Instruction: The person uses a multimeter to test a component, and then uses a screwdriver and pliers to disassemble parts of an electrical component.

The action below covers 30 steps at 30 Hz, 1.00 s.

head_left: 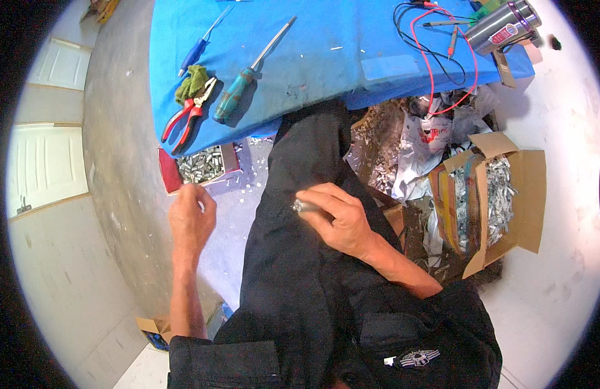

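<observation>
While the 2 hands are apart at the middle of the frame, a small silvery metal cylinder (304, 206) sits between the fingers and thumb of the right hand (339, 217), its end pointing toward the left of the frame. The right hand is clamped on it, above the dark trousers (280, 259) at the centre. The left hand (191, 217), left of centre, has its fingers curled toward the thumb; whether it grips anything, I cannot tell. Its fingertips are at the near edge of a red-sided box (169, 171), where many small metal pieces (204, 165) lie heaped. So the held cylinder is to the right of the left hand and well apart from it.

Across the top of the frame runs a blue-covered worktop (326, 68). Toward its left lie red-handled pliers (191, 117), a green cloth (193, 84) touching them, and 2 screwdrivers (235, 96). At the upper right are red and black leads (413, 32) and a steel flask (504, 29). Right of centre, an open cardboard box (528, 201) holds silvery pieces (499, 201).
</observation>
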### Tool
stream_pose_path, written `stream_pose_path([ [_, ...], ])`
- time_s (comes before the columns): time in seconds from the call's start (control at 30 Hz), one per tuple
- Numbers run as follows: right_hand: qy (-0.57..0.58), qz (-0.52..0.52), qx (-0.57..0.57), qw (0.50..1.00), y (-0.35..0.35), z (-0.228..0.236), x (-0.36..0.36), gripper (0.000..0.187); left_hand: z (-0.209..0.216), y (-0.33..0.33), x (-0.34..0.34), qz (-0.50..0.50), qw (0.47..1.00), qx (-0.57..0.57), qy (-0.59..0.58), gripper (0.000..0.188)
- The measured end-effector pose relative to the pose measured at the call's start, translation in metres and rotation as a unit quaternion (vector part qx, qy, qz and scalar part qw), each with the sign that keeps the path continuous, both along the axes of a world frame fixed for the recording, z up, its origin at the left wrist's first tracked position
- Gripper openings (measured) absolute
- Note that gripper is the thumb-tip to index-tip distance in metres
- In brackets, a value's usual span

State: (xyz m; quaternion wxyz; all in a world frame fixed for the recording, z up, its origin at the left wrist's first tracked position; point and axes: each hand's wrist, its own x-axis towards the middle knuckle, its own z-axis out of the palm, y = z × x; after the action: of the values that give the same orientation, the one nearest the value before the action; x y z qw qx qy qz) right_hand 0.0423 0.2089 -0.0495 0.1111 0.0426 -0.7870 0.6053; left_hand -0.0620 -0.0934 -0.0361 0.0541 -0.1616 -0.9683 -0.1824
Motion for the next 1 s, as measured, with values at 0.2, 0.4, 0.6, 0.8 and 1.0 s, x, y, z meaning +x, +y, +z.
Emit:
stream_pose_path([
  [0.2, -0.015, -0.003, -0.036, 0.999, 0.010, 0.002, -0.005, 0.036, -0.060, -0.019, 0.051, 0.006, 0.974, -0.076, -0.214, 0.014],
  [0.4, -0.022, -0.013, -0.041, 0.999, 0.009, 0.003, -0.010, 0.036, -0.073, -0.029, 0.060, -0.001, 0.991, -0.041, -0.129, 0.015],
  [0.6, -0.057, -0.032, -0.079, 0.995, 0.005, 0.001, -0.010, 0.036, -0.039, 0.004, 0.044, 0.006, 0.990, 0.011, -0.141, 0.012],
  [0.8, -0.070, -0.024, -0.087, 0.993, 0.003, 0.002, -0.014, 0.035, 0.011, 0.061, 0.036, 0.021, 0.960, 0.222, -0.171, 0.010],
  [1.0, -0.077, -0.009, -0.113, 0.991, -0.005, -0.002, -0.019, 0.036, 0.037, 0.084, 0.033, -0.019, 0.904, 0.345, -0.252, 0.017],
])
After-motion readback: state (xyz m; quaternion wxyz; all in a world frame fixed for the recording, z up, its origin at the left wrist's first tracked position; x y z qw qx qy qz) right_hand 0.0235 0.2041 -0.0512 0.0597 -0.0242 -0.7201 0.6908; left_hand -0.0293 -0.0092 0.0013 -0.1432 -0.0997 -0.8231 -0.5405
